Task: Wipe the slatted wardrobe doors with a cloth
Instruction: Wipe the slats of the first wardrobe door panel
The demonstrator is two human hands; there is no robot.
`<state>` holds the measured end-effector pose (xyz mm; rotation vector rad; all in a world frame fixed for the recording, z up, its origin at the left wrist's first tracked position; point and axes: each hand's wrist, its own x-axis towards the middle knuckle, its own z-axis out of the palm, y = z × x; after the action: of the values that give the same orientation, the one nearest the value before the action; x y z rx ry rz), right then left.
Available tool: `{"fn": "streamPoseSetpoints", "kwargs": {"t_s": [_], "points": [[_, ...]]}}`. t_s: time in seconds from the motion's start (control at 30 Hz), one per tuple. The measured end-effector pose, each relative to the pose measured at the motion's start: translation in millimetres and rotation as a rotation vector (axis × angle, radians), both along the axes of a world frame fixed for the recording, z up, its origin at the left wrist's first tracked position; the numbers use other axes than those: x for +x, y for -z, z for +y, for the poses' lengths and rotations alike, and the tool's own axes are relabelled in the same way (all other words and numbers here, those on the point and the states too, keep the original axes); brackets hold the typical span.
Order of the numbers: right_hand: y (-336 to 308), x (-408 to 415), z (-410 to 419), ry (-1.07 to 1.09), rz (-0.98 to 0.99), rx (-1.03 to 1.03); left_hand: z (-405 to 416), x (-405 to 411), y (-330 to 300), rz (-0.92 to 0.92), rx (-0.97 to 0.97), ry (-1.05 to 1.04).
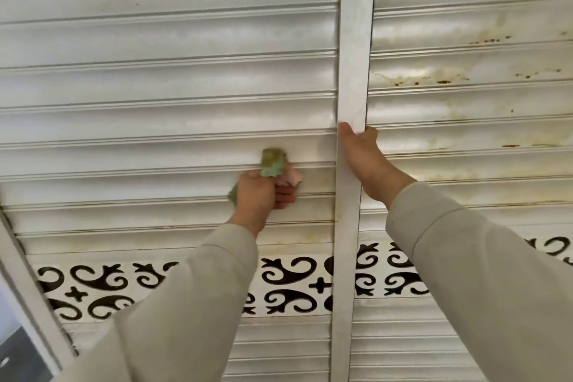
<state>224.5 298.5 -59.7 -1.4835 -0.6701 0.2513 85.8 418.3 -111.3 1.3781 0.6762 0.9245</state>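
A green-and-pink cloth, bunched up, presses against a slat of the left wardrobe door, just left of the upright post that splits the two doors. The left hand has it clenched in a fist, fingers curled round the wad, w/ part of the cloth poking out above the knuckles and a bit trailing at the wrist side. The right hand grips the post itself, thumb on the post's left edge and fingers wrapped to its right, apparently steadying the doors. Both arms, in beige sleeves, reach up from below. Left of the post the slats look fairly even in tone; right of the post, the right door carries brown and yellowish stains and specks, heaviest toward the far upper side. Below both hands a band of black scrollwork runs across the post, w/ more slats beneath it. Judged from this, the wiping is under way on the left door's mid slats, approx. partway through the job, the stained right door not yet dealt with. Next move prob. calls for dragging the cloth along the slat groove toward or away from the post, keeping firm pressure into the ridges, then shifting over to the marks right of the post.
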Motion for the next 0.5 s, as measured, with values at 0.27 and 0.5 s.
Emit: {"fn": "streamPoseSetpoints", "kwargs": {"t_s": [0.27, 0.5], "points": [[0.4, 11.9, 5.8, 0.025, -0.024, -0.005, -60.1, 59.5, 7.8, -0.047, 0.027, 0.079], [5.4, 8.1, -0.3, 0.002, -0.098, 0.019, -50.8, 60.3, 25.2, 0.110, 0.124, 0.075]]}}
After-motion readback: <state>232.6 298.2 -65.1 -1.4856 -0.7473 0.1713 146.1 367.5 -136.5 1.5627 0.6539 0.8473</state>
